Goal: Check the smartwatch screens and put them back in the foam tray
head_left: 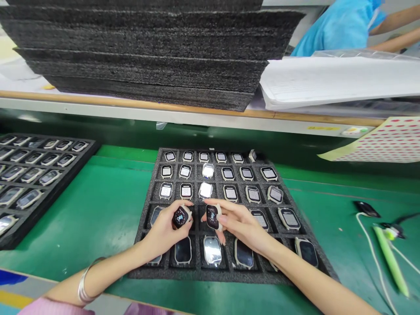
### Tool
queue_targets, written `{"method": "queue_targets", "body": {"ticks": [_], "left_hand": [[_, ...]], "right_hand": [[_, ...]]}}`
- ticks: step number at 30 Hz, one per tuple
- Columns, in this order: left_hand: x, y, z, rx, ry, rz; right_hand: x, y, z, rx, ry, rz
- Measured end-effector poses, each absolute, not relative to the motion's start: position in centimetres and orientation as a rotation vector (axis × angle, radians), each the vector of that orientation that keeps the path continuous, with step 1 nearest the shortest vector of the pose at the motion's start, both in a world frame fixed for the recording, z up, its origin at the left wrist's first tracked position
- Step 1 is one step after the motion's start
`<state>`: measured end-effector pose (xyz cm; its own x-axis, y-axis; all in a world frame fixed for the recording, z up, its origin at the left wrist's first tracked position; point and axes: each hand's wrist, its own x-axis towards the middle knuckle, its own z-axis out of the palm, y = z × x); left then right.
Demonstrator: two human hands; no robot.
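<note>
A black foam tray (149,192) lies on the green mat in front of me, its pockets filled with several smartwatch bodies. My left hand (166,229) is closed around one watch body (180,216) with a lit dark screen, held just above the tray. My right hand (241,225) grips a second watch body (212,217), its dark screen also lit and turned toward me. The two hands are close together over the tray's fourth row. Two watches (206,190) further back show bright white screens.
A second foam tray (49,197) with more watches sits at the left. Stacked black foam sheets (147,52) and white paper (328,81) rest on the shelf behind. A green pen (390,258), a white cable and a sticker sheet (383,142) lie right. A person in blue (341,26) works beyond.
</note>
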<state>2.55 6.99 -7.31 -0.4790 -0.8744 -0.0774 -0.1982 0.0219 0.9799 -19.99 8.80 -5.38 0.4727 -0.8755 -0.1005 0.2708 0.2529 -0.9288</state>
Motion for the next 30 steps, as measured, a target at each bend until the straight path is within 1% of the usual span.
{"method": "queue_targets", "body": {"ticks": [18,30], "left_hand": [[2.7,7.0,-6.7,1.103,-1.658,-1.474],[3.0,6.8,-6.2,1.089,-1.68,-1.387]], "right_hand": [[-20.1,8.9,-5.5,-1.1,0.759,-0.872],[-20.1,8.9,-5.6,-1.114,0.775,-0.833]]}}
